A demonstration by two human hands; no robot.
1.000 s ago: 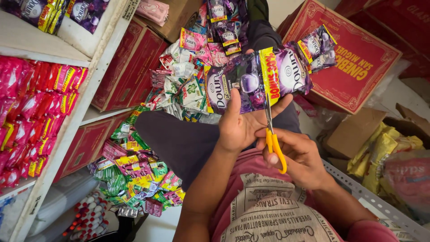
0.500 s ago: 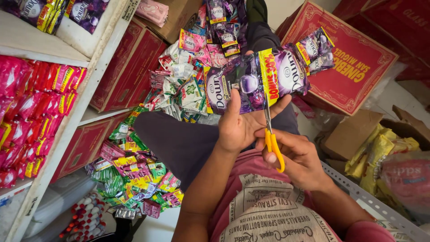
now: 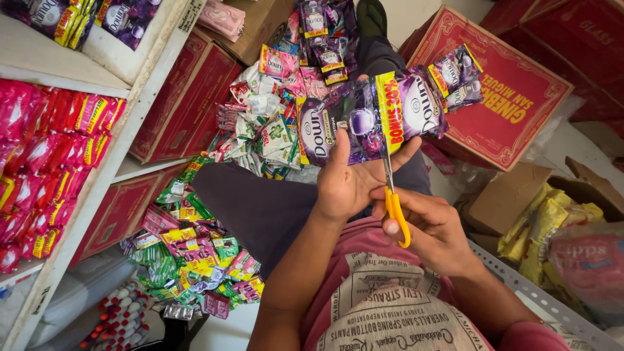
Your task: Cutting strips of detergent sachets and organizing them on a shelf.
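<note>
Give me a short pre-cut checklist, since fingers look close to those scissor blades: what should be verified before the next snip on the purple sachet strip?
1. Strip held firmly: ok, left hand grips the purple sachet strip from below.
2. Scissors controlled: ok, right hand holds the yellow-handled scissors.
3. Blades on the seam between sachets: cannot tell, they are partly hidden.
4. Left fingers clear of the blades: not ok, they lie right beside them.
5. Strip's free end clear: ok, it hangs before the red box.
</note>
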